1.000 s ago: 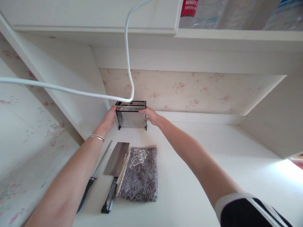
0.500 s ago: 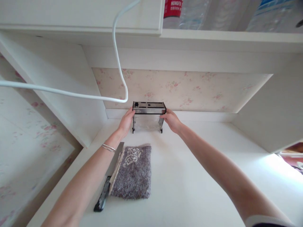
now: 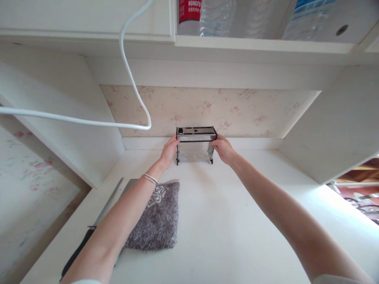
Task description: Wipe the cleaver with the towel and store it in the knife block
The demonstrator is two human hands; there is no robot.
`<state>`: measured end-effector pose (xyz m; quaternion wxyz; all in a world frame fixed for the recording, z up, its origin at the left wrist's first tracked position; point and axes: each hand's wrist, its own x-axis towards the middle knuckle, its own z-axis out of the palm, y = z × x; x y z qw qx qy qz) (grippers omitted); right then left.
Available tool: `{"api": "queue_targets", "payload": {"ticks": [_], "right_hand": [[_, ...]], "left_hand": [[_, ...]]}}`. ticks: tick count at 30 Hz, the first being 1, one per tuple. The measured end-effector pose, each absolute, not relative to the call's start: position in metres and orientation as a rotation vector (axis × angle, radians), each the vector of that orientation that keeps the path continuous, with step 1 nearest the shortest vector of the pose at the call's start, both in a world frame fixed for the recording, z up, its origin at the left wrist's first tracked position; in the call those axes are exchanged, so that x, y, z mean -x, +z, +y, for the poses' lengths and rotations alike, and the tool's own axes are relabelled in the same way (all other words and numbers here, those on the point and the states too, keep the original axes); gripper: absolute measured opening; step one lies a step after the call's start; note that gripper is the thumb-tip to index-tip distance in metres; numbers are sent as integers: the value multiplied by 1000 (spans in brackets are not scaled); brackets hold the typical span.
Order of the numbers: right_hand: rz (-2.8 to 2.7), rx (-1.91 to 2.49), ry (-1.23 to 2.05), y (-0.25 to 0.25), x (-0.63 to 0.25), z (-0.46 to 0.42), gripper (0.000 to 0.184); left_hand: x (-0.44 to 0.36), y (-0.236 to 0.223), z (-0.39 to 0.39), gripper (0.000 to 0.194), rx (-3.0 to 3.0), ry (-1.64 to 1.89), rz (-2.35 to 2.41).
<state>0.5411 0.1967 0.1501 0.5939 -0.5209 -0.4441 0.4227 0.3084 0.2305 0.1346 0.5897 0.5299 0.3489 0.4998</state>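
Observation:
A slotted knife rack (image 3: pixel 197 135) with a steel-and-black top stands upright on the white countertop, against the low ledge at the back wall. Clear sheeting shows below its top, between the black legs. My left hand (image 3: pixel 169 151) is closed on the rack's left end, and my right hand (image 3: pixel 224 149) grips its right end. Nearer to me lies a folded grey-brown towel (image 3: pixel 161 225), partly covered by my left forearm. A long knife (image 3: pixel 109 205) with a black handle lies left of it. Another blade (image 3: pixel 129 184) shows between that knife and the towel, mostly hidden by my arm.
An upper cabinet (image 3: pixel 89 21) overhangs the counter, with plastic bottles (image 3: pixel 217 17) on its open shelf. A white cable (image 3: pixel 129 71) hangs across the upper left. Side panels (image 3: pixel 340 126) close in the counter at both ends.
Both hands have shifted the knife rack to the right along the back of the counter. My view has turned rightward, and the long knife now shows beside my left forearm.

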Motion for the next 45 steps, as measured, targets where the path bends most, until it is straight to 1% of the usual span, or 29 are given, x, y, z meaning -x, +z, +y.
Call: {"api": "queue_targets", "payload": {"ticks": [4, 8, 11, 13, 18, 19, 20, 22, 25, 26, 29, 31, 33, 37, 39, 41, 43, 45], "right_hand": [[-1027, 1126, 971, 147, -547, 199, 33], [-1044, 1072, 1004, 147, -546, 199, 37], [-1034, 1078, 1015, 147, -544, 201, 43], [-1012, 1112, 1015, 146, -544, 202, 49], [-842, 1291, 915, 139, -546, 198, 73], [-800, 1322, 900, 136, -545, 193, 75], [-762, 1344, 907, 131, -543, 186, 73], [-699, 1371, 1007, 118, -534, 165, 61], [-623, 1385, 1321, 91, -506, 120, 35], [-602, 1385, 1435, 81, -494, 103, 29], [-545, 1370, 1726, 59, -458, 60, 21], [-484, 1315, 1888, 51, -436, 41, 18], [-478, 1246, 1986, 48, -418, 33, 14], [-629, 1246, 1915, 48, -390, 35, 14], [-660, 1246, 1891, 47, -379, 38, 19], [-729, 1205, 1942, 46, -368, 39, 25], [-868, 1184, 2004, 46, -359, 38, 34], [-985, 1223, 1995, 46, -352, 36, 38]], "left_hand": [[-316, 130, 237, 62, -1227, 1184, 811], [-316, 130, 245, 64, -1263, 1174, 841], [-313, 132, 250, 66, -1324, 1146, 867], [-310, 135, 252, 64, -1382, 1119, 889], [-298, 140, 247, 55, -1553, 1098, 1061], [-292, 141, 243, 52, -1591, 1105, 1114], [-285, 142, 238, 49, -1631, 1109, 1165], [-264, 145, 222, 41, -1717, 1097, 1250], [-223, 151, 183, 25, -1846, 1020, 1341], [-209, 153, 167, 22, -1908, 968, 1383], [-169, 152, 114, 26, -2271, 614, 1652], [-146, 143, 80, 30, -2300, 425, 1819], [-123, 128, 49, 30, -2204, 277, 1938], [-81, 90, 6, 33, -1940, 53, 2005], [-69, 75, -6, 35, -1854, 27, 1997], [-65, 64, -12, 35, -1824, 45, 1977], [-69, 60, -14, 31, -1824, 53, 1968], [-75, 59, -12, 27, -1817, 34, 1980]]}}
